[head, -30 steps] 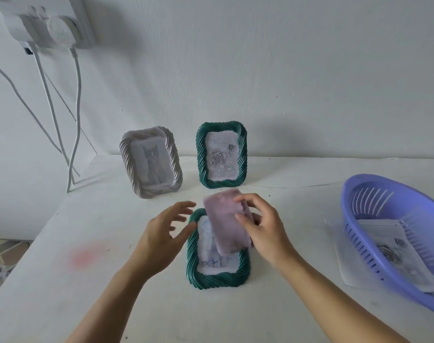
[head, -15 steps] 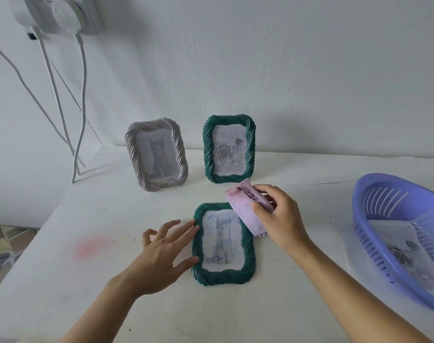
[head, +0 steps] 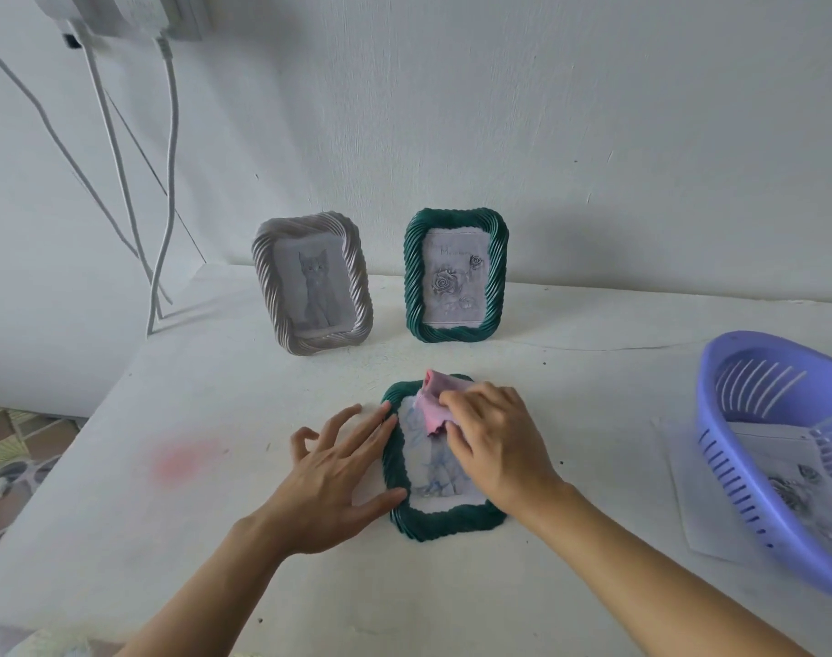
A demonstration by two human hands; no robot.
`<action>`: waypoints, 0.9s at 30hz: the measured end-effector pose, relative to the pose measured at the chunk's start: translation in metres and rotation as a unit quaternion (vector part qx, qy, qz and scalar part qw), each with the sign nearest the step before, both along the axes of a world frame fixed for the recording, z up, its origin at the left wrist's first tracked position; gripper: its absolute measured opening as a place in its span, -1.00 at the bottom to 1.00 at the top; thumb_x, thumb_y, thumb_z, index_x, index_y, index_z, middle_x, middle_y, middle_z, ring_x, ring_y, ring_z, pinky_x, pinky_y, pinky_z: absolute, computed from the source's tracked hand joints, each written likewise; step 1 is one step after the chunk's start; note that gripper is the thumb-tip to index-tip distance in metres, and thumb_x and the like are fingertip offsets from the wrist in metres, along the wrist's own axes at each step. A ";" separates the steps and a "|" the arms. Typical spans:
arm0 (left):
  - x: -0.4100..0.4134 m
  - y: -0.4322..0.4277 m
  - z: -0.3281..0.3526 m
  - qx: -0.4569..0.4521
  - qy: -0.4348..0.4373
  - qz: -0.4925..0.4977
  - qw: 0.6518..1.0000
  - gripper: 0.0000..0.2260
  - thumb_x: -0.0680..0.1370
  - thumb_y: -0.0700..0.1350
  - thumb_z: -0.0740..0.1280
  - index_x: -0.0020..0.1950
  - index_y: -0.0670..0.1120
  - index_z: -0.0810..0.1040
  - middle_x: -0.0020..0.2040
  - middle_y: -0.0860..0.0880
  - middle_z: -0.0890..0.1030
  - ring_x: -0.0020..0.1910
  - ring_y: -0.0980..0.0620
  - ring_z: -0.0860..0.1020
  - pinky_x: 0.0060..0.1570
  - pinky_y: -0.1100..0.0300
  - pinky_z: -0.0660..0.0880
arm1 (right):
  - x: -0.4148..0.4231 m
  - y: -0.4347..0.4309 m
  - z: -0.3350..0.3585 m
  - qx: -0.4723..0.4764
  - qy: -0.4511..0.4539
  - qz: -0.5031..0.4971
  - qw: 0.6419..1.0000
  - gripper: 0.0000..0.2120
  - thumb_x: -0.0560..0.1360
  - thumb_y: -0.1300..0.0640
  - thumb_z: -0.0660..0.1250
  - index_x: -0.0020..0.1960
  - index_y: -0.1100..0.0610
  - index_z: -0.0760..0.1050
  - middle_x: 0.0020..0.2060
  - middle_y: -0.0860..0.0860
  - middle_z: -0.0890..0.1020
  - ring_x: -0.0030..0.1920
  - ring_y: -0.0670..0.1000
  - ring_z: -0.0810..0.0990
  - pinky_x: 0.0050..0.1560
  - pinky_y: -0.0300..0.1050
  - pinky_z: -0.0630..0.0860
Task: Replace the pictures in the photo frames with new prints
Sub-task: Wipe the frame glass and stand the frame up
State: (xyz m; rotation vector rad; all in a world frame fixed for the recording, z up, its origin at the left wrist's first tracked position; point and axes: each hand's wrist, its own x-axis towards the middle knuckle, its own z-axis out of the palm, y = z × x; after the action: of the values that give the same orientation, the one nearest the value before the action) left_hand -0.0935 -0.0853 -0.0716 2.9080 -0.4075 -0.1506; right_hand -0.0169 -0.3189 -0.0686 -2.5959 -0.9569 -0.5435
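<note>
Grey frame [head: 312,284] and green frame [head: 456,277] stand by the wall, each with a picture in. Left hand [head: 331,476], fingers spread and straight, steadies the left edge of the flat frame [head: 447,524], which lies face up on the table [head: 594,372]. Right hand [head: 494,443] clamps a pink cloth [head: 435,403] on its glass. Prints [head: 779,471] lie at the basket [head: 710,419]. Probably a late wiping step; which pictures are new cannot be told.

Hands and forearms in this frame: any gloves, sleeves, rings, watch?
Nothing worn. The left hand and right hand are bare: no gloves, rings or watch visible. The left forearm and right forearm are bare to the picture's bottom edge, no sleeve in view.
</note>
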 end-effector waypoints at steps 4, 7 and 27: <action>0.002 0.002 -0.003 0.000 -0.008 0.002 1.000 -0.26 0.53 0.49 -0.07 0.62 0.20 -0.18 0.57 0.36 -0.22 0.56 0.18 -0.15 0.36 -0.03 0.05 | -0.007 0.003 -0.009 0.055 0.054 0.026 0.997 -0.90 0.55 0.19 0.30 0.05 0.13 0.52 -0.11 0.00 0.62 -0.08 0.02 0.56 -0.06 -0.04 0.55; 0.002 0.003 -0.004 -0.010 -0.012 0.001 1.000 -0.27 0.54 0.48 -0.05 0.62 0.21 -0.17 0.57 0.37 -0.22 0.56 0.19 -0.15 0.36 -0.02 0.04 | -0.006 0.005 -0.007 0.131 0.108 0.007 0.985 -0.92 0.59 0.16 0.30 0.08 0.12 0.49 -0.13 -0.03 0.62 -0.20 -0.06 0.55 -0.21 -0.11 0.54; 0.001 -0.001 -0.001 -0.026 -0.017 0.011 0.999 -0.20 0.48 0.55 -0.01 0.60 0.26 -0.20 0.58 0.36 -0.16 0.56 0.12 -0.05 0.33 -0.09 0.06 | 0.001 0.008 -0.015 -0.049 0.105 0.071 0.991 -0.57 0.58 0.08 0.22 0.44 -0.04 0.38 0.40 -0.13 0.44 0.47 -0.05 0.30 0.41 0.02 0.31</action>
State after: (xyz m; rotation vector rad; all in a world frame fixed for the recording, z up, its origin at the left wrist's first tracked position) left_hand -0.0925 -0.0867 -0.0731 2.8661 -0.3789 -0.0852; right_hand -0.0159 -0.3108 -0.0832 -2.5797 -1.1104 -0.1864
